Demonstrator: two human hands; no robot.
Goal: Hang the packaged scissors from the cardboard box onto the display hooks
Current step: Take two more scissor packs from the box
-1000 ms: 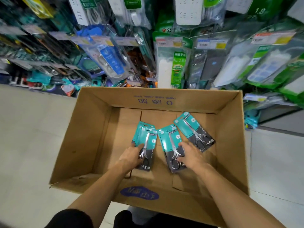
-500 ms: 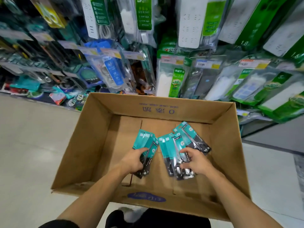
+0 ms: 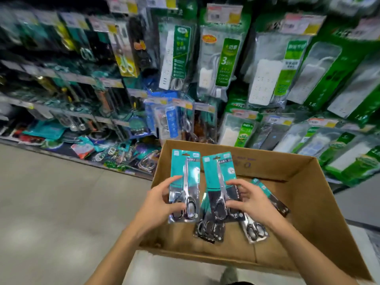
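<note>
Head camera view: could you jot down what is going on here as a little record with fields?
Place: shop aisle, hanging display of packaged goods
Container: open brown cardboard box on the floor
Left hand: holds one teal-carded pack of steel scissors, raised upright
Right hand: holds a fanned bunch of the same teal scissor packs
Left in box: at least one teal scissor pack beyond the right hand
Hung so far: cannot tell, shelves are blurred

Lifted off the box (image 3: 320, 204) floor since a second ago, one pack (image 3: 185, 182) in left hand (image 3: 158, 204), fanned packs (image 3: 221, 188) between right hand (image 3: 249, 202) fingers.
</note>
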